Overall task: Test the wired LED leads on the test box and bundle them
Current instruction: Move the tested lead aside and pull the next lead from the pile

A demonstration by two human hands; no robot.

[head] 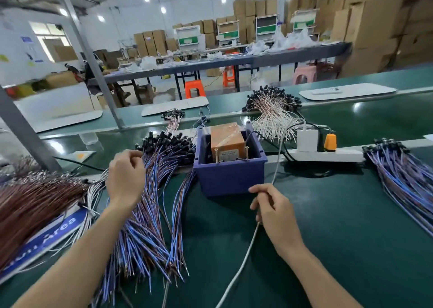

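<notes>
Green bench matting carries the blue test box (230,174) at its middle, with the pile of leads (150,225) just left of it. They look light, limp and tangle-prone, best taken near the black heads. The left hand (125,178) curls into the pile, its hold hidden. The right hand (274,209) pinches a white cable (243,258), whose near end is cut off.

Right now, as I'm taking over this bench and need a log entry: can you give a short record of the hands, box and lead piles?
left hand: on the blue-and-brown leads, fingers curled; grip unclear
right hand: holds white cable
test box: blue, open-topped, orange block inside
other piles: white leads behind box; blue leads at far right
power strip: right of box
</notes>
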